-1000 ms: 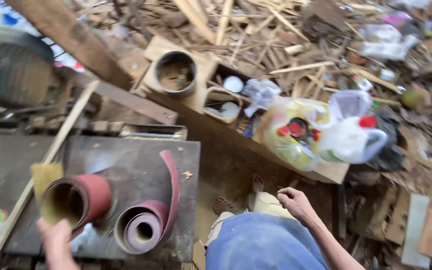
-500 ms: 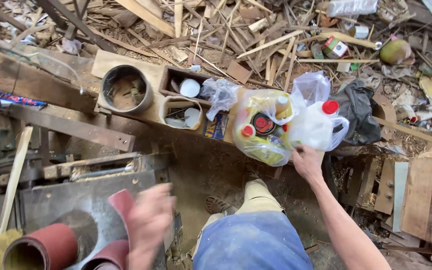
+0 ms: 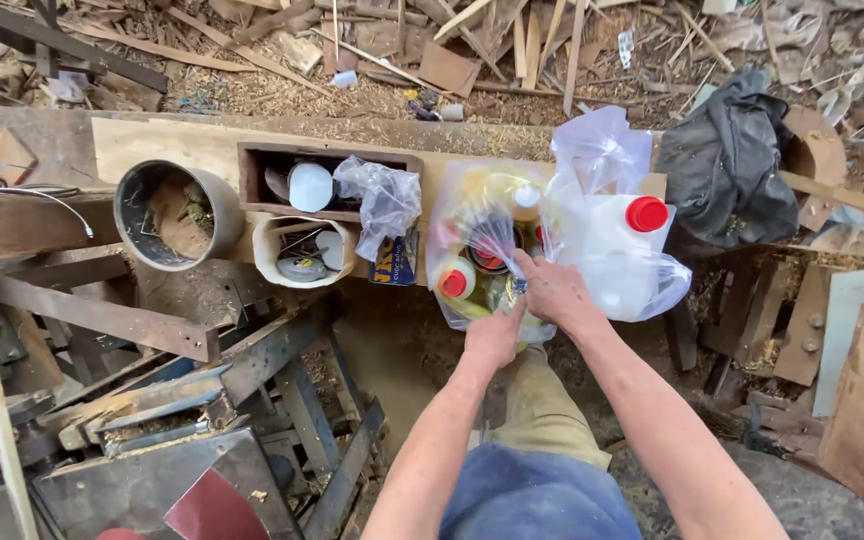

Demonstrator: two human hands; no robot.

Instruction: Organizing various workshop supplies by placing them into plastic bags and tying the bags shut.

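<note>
Clear plastic bag (image 3: 487,250) of bottles, on the plank just left of the white jug (image 3: 617,250), now has both my hands on it, left hand (image 3: 497,335) and right hand (image 3: 552,290) gripping its near side.

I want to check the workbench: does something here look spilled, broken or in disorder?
Yes. Sawdust and wood offcuts cover the ground behind the plank. Both hands, left hand and right hand, touch the plastic bag of bottles; no liquid looks spilled.
</note>
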